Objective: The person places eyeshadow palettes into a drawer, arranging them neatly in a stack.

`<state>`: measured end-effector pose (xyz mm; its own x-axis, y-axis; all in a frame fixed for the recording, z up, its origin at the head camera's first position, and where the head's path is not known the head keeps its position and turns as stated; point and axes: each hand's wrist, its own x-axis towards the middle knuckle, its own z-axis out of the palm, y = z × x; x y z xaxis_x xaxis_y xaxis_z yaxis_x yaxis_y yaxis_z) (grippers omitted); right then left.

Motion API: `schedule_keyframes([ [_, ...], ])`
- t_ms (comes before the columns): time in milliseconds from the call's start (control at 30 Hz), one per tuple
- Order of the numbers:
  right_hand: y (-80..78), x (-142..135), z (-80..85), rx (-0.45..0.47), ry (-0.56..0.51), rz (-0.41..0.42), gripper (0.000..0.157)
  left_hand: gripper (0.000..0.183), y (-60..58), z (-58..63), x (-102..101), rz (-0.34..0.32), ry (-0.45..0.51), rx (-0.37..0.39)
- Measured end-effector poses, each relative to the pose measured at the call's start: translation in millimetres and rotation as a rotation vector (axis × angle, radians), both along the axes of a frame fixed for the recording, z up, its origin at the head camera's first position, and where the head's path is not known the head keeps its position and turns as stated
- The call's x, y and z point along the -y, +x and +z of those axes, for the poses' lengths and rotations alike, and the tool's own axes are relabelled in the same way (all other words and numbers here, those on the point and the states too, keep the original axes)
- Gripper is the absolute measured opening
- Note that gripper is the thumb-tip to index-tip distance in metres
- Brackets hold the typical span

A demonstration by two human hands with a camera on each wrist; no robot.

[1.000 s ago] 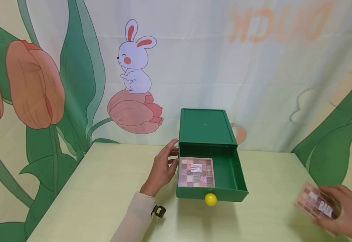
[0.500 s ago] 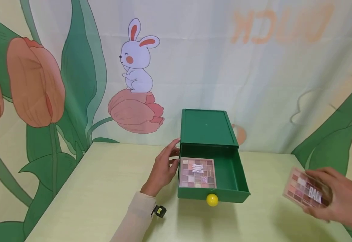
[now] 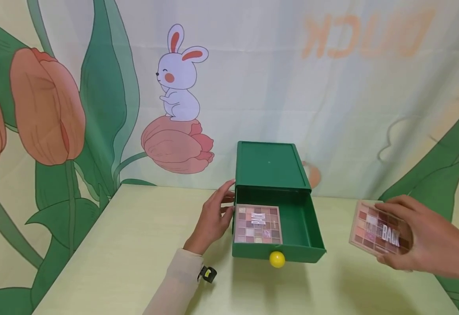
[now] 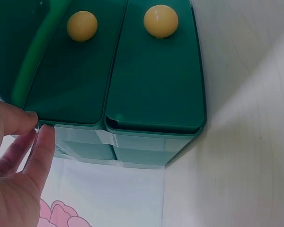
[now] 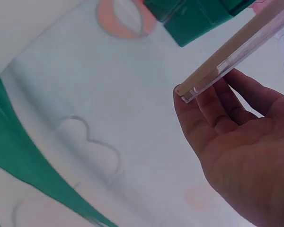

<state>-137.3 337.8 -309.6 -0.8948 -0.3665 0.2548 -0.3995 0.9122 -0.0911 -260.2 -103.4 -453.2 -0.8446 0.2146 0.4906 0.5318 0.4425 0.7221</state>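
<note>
A green drawer cabinet (image 3: 270, 164) stands against the backdrop, its top drawer (image 3: 298, 221) pulled out. Flat in the left part of that drawer lies an eyeshadow palette (image 3: 257, 224) marked BACK. My left hand (image 3: 210, 222) touches the cabinet's left side by the drawer. In the left wrist view its thumb and fingers (image 4: 42, 146) rest at the cabinet's edge. Right of the drawer, my right hand (image 3: 426, 236) grips a second eyeshadow palette (image 3: 377, 229) above the table, tilted, between thumb and fingers. The right wrist view shows this palette (image 5: 236, 45) edge-on.
Two closed drawers with yellow knobs (image 4: 161, 21) show in the left wrist view. The open drawer has its own yellow knob (image 3: 277, 260). A pale table (image 3: 127, 245) lies beneath, and a printed curtain (image 3: 253, 87) hangs behind. A black strap (image 3: 207, 274) is on the left wrist.
My right hand has brought its palette leftward and up, closer to the open drawer. The left hand, the cabinet and the palette in the drawer keep their places.
</note>
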Motion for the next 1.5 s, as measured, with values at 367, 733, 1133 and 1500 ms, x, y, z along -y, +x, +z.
schedule_keyframes([
  [367,-7.9,42,28.3,-0.027,-0.02,0.096,0.108,0.087,-0.5,-1.2,1,-0.004,0.013,-0.007],
  [733,-21.4,85,43.9,0.063,-0.086,0.216,0.098,0.087,0.3,-2.5,2,-0.001,-0.001,-0.013],
  [1133,-37.8,118,45.2,0.107,-0.099,0.284,0.095,0.085,-1.2,-2.0,3,0.006,-0.028,-0.023],
  [1500,-54.1,148,37.6,0.155,-0.092,0.336,0.09,0.083,-1.2,-2.7,3,-0.011,-0.015,-0.04],
])
